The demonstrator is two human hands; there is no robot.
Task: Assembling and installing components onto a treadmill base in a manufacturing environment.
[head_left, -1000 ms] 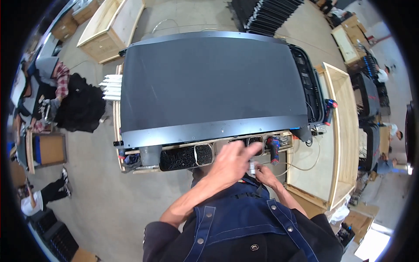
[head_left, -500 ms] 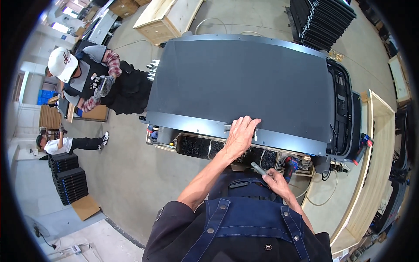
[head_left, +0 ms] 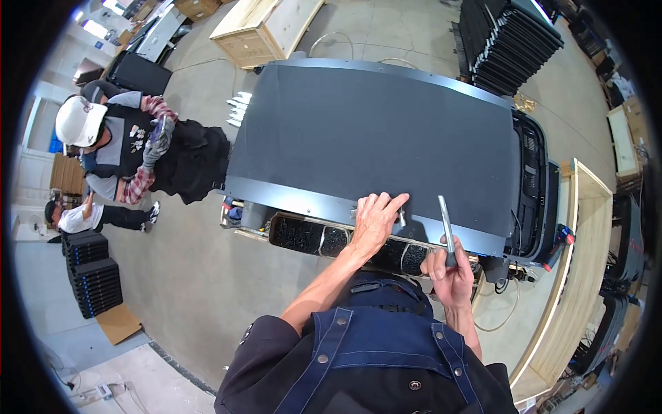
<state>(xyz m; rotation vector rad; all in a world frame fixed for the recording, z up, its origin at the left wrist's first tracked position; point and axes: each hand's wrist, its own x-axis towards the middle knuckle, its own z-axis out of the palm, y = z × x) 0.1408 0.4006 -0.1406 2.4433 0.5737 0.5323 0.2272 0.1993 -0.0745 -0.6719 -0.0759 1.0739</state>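
Note:
Before me lies a wide treadmill deck with a dark belt (head_left: 379,131) and a blue-grey metal side rail (head_left: 289,198). My left hand (head_left: 376,219) is on the near rail, fingers bent over a small metal piece (head_left: 402,217) whose ends stick out on both sides; its kind is hidden. Raised just right of it, my right hand (head_left: 452,276) grips a slim silver rod-like tool (head_left: 445,217) with a darker lower end, pointing up over the belt edge. Below the rail, a row of bins (head_left: 295,233) holds small black parts.
A co-worker in a white cap (head_left: 81,121) stands at the deck's left end, gloved hands holding something. Farther left is another person (head_left: 81,217) beside stacked black parts (head_left: 95,286). A long wooden crate (head_left: 562,290) stands right; another wooden crate (head_left: 265,31) is behind the deck.
My right hand has risen from beside the bins to the rail, bringing the silver tool upright. My left hand stays on the rail. The view has shifted slightly.

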